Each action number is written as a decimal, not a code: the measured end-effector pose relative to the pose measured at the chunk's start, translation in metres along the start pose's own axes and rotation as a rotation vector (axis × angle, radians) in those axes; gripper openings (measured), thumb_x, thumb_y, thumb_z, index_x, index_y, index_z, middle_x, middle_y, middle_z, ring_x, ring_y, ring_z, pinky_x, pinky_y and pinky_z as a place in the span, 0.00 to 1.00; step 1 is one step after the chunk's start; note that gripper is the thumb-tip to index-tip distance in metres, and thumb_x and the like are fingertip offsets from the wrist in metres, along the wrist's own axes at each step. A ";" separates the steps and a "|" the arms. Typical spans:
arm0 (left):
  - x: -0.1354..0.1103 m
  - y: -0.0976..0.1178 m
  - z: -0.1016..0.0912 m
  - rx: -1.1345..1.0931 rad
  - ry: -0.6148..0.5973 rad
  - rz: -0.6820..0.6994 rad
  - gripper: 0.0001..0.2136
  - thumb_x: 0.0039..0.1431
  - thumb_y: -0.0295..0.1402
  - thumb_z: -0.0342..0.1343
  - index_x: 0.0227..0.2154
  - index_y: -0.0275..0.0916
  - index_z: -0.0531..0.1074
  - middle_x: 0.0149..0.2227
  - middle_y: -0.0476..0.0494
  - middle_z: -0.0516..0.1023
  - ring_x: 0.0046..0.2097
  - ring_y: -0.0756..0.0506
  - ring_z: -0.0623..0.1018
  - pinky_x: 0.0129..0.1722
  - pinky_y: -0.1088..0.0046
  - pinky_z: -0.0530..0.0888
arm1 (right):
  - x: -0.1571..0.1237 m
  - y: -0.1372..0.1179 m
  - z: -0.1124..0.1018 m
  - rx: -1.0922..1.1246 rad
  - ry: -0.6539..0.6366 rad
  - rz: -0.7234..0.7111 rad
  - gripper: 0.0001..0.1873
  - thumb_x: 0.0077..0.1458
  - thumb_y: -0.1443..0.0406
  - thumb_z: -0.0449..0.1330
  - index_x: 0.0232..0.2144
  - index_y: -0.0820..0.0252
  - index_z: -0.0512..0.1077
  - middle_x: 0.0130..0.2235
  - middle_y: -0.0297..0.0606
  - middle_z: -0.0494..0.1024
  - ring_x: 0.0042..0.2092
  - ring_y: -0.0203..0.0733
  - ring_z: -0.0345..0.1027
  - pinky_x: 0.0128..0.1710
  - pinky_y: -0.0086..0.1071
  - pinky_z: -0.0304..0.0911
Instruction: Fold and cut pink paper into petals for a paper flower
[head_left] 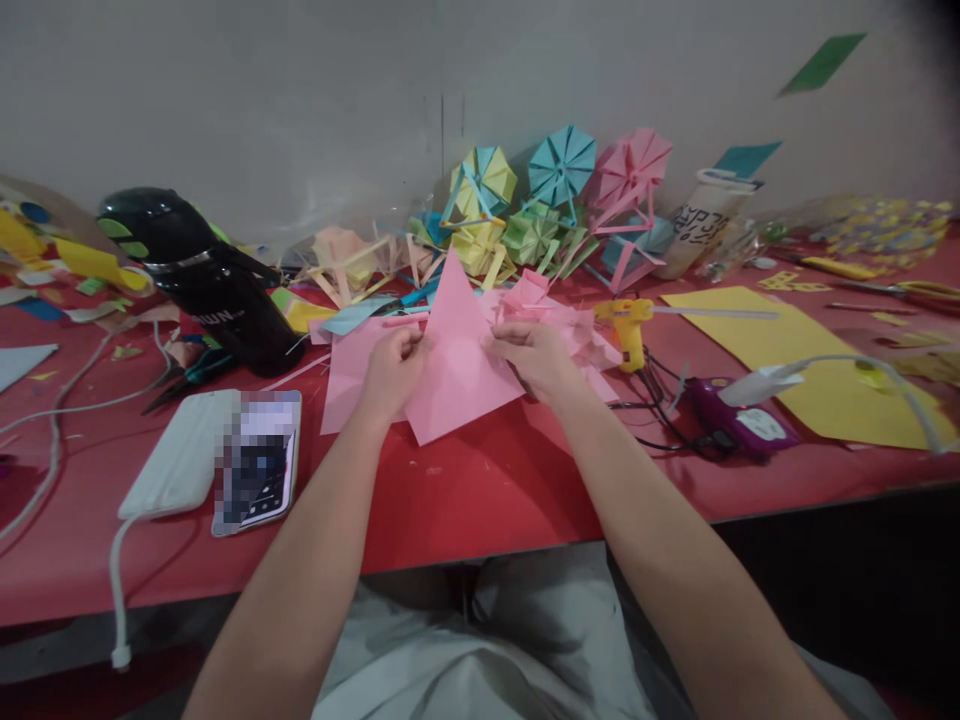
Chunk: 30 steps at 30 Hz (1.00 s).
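A sheet of pink paper (463, 375) rises to a point between my two hands, tilted above the red table. My left hand (397, 368) pinches its left edge between thumb and fingers. On the opposite edge, my right hand (534, 360) grips the same sheet with thumb and fingertips. Under and left of my left hand lies another flat pink sheet (346, 375). Folded pink paper pieces (577, 330) are heaped just behind my right hand.
Folded paper umbrella shapes (561, 165) lean against the wall. A black bottle (214, 290), white power bank (184, 455) and phone (262, 465) stand or lie left. To the right are a yellow glue gun (628, 325), purple power strip (739, 415), yellow paper (810, 370) and scissors (922, 292).
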<state>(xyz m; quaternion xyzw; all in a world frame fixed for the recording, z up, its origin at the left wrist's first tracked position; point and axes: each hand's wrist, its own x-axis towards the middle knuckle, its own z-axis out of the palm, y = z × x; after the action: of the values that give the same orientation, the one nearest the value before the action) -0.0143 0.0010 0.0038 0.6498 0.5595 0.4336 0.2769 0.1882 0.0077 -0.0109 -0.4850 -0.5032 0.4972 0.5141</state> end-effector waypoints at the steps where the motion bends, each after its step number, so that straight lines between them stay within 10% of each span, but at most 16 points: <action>1: 0.000 0.001 0.000 -0.017 -0.017 -0.024 0.08 0.61 0.33 0.55 0.28 0.37 0.73 0.31 0.46 0.78 0.33 0.47 0.74 0.35 0.70 0.68 | 0.001 0.001 0.000 0.002 0.045 -0.019 0.17 0.38 0.57 0.74 0.29 0.59 0.77 0.33 0.38 0.80 0.35 0.40 0.73 0.36 0.35 0.69; 8: 0.001 -0.003 -0.010 0.145 -0.020 -0.003 0.10 0.61 0.31 0.52 0.24 0.38 0.71 0.27 0.47 0.76 0.34 0.46 0.73 0.36 0.69 0.67 | -0.004 -0.006 0.001 0.036 -0.107 0.098 0.13 0.41 0.63 0.74 0.25 0.60 0.74 0.26 0.34 0.76 0.29 0.35 0.70 0.31 0.32 0.68; 16: 0.000 -0.011 -0.022 0.214 -0.347 0.048 0.11 0.60 0.37 0.51 0.26 0.39 0.72 0.32 0.45 0.78 0.35 0.44 0.74 0.36 0.68 0.68 | -0.007 -0.009 0.001 0.058 -0.137 0.171 0.08 0.45 0.70 0.72 0.30 0.62 0.77 0.32 0.40 0.82 0.34 0.40 0.76 0.38 0.36 0.75; 30: -0.009 0.003 -0.011 0.324 -0.222 0.113 0.10 0.61 0.32 0.49 0.27 0.42 0.71 0.32 0.44 0.79 0.36 0.42 0.75 0.36 0.66 0.65 | -0.013 -0.011 0.006 -0.025 -0.161 0.073 0.13 0.43 0.63 0.72 0.33 0.60 0.79 0.34 0.39 0.81 0.35 0.41 0.74 0.37 0.35 0.73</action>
<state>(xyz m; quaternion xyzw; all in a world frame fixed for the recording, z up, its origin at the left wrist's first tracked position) -0.0225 -0.0096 0.0094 0.7601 0.5505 0.2785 0.2040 0.1826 -0.0057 0.0002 -0.4680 -0.5312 0.5467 0.4472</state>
